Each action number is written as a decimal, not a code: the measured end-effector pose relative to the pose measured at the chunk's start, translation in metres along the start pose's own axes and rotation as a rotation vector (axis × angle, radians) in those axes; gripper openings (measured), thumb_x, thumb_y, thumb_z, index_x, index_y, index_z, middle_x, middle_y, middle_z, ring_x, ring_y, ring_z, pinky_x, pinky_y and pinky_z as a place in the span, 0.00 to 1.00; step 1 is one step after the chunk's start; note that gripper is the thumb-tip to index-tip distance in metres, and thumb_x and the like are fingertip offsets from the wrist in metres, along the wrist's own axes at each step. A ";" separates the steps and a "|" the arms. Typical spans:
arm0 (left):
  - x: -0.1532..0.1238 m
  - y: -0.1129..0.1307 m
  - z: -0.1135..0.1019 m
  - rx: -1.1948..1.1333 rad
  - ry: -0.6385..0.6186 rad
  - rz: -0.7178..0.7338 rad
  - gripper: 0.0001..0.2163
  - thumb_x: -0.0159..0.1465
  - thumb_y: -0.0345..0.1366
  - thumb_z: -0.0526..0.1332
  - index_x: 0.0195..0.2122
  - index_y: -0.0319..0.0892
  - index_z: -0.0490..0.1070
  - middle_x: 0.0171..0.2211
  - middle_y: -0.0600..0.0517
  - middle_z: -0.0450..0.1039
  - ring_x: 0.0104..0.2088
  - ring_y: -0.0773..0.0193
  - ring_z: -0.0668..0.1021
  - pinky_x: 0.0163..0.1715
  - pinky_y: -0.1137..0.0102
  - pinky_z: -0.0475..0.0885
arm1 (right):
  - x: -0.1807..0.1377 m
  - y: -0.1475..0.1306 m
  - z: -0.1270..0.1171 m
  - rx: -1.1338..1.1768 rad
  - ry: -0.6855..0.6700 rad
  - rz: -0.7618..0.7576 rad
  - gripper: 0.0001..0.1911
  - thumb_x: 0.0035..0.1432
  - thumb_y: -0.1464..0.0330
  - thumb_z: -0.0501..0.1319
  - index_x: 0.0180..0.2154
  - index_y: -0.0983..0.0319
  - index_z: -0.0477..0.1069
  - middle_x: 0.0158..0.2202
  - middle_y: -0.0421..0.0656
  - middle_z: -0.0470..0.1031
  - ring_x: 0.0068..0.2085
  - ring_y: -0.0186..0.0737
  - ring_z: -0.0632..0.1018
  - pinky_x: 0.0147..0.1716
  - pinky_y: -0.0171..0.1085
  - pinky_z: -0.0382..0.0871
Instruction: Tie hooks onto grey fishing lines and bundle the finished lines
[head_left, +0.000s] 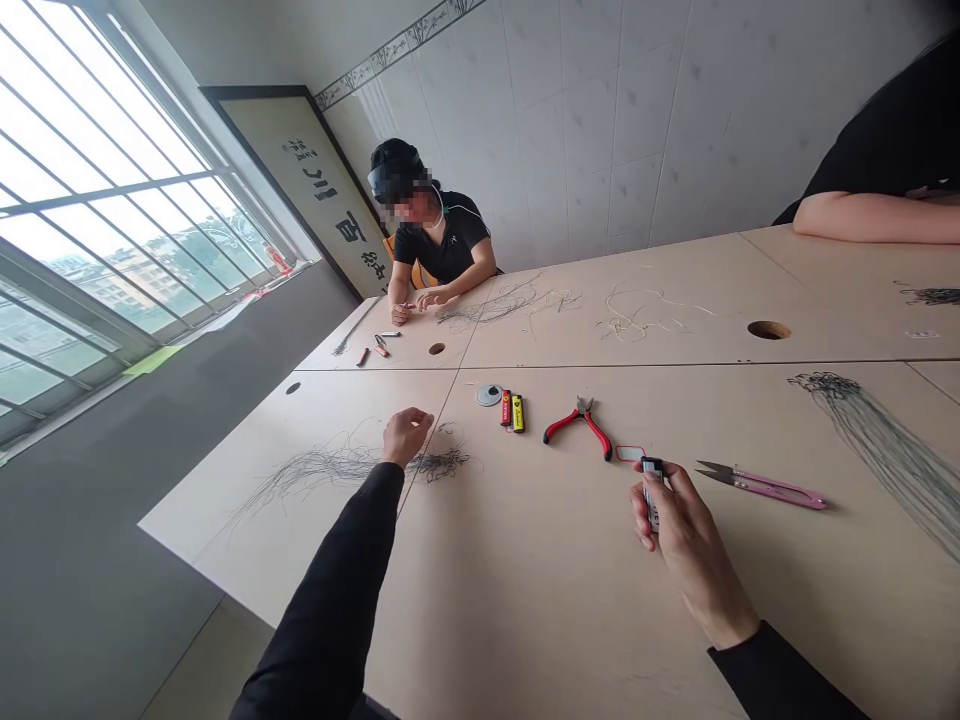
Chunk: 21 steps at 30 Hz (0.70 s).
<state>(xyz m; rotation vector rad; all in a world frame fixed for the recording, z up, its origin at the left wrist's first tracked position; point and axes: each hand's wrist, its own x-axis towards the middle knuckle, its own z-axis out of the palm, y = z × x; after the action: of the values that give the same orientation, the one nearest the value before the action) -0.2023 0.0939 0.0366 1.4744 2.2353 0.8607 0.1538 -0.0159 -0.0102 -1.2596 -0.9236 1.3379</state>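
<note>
gripping a small lighter (pixel 652 484) upright in the right hand (pixel 681 525) near the red pliers (pixel 577 424), resting the left hand (pixel 405 436), fingers curled closed, against a tangle of dark threads (pixel 444 464).

On the pale wooden desk (pixel 562 620) our left hand (pixel 406 436) sits just left of a tangle of thin dark wires (pixel 444 464). Behind and rightward lie a round grey disc (pixel 489 395), two small red and yellow lighters (pixel 512 411), then red-handled metal pliers (pixel 577 424). Our right hand (pixel 679 535) holds a small black-topped object (pixel 652 475); pink-handled thread snips (pixel 765 486) lie right of it.
</note>
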 end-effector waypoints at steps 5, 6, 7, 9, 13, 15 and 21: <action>-0.025 0.012 -0.024 -0.144 -0.052 0.061 0.16 0.58 0.50 0.61 0.33 0.40 0.76 0.32 0.48 0.78 0.35 0.60 0.76 0.37 0.67 0.69 | 0.001 0.000 0.000 0.002 0.023 -0.005 0.19 0.64 0.48 0.56 0.43 0.55 0.65 0.26 0.36 0.64 0.24 0.31 0.64 0.18 0.28 0.60; -0.029 0.016 -0.031 -0.163 -0.060 0.073 0.17 0.58 0.50 0.62 0.34 0.40 0.76 0.31 0.49 0.77 0.35 0.62 0.76 0.37 0.68 0.69 | 0.002 0.000 0.001 0.002 0.025 -0.005 0.18 0.64 0.49 0.56 0.43 0.56 0.65 0.26 0.36 0.64 0.24 0.32 0.64 0.18 0.29 0.61; -0.032 0.021 -0.037 -0.187 -0.068 0.086 0.17 0.58 0.50 0.62 0.35 0.40 0.77 0.30 0.49 0.77 0.34 0.63 0.75 0.37 0.69 0.69 | 0.002 0.000 0.001 0.003 0.028 -0.007 0.17 0.64 0.50 0.56 0.42 0.56 0.64 0.26 0.36 0.64 0.24 0.32 0.64 0.18 0.29 0.62; -0.033 0.034 -0.051 -0.275 -0.070 0.114 0.16 0.58 0.49 0.64 0.35 0.40 0.77 0.27 0.51 0.74 0.31 0.65 0.74 0.36 0.69 0.69 | 0.002 0.001 0.002 0.010 0.035 -0.028 0.14 0.64 0.53 0.58 0.41 0.55 0.63 0.26 0.35 0.65 0.24 0.32 0.65 0.19 0.30 0.63; -0.032 0.079 -0.072 -0.518 -0.011 0.215 0.11 0.58 0.42 0.66 0.33 0.38 0.77 0.23 0.53 0.69 0.25 0.69 0.70 0.30 0.71 0.68 | 0.001 0.003 0.002 0.023 0.021 -0.061 0.14 0.60 0.56 0.63 0.39 0.56 0.64 0.24 0.34 0.60 0.23 0.31 0.63 0.19 0.30 0.63; -0.044 0.106 -0.073 -0.594 -0.029 0.292 0.09 0.59 0.40 0.66 0.32 0.39 0.76 0.23 0.54 0.67 0.22 0.72 0.67 0.24 0.73 0.64 | 0.000 0.002 0.002 0.042 -0.016 -0.025 0.16 0.57 0.54 0.65 0.38 0.58 0.67 0.23 0.33 0.58 0.22 0.30 0.61 0.19 0.30 0.61; -0.133 0.141 0.005 -0.556 -0.468 0.335 0.11 0.61 0.43 0.63 0.33 0.40 0.76 0.20 0.55 0.62 0.22 0.71 0.64 0.20 0.73 0.57 | -0.003 -0.014 0.004 0.177 -0.161 0.190 0.23 0.53 0.49 0.67 0.37 0.63 0.73 0.19 0.31 0.51 0.18 0.25 0.49 0.14 0.29 0.42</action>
<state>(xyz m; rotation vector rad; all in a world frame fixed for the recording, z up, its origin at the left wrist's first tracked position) -0.0443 0.0149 0.1162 1.5749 1.2999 1.0001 0.1524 -0.0161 0.0049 -1.1376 -0.7893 1.6532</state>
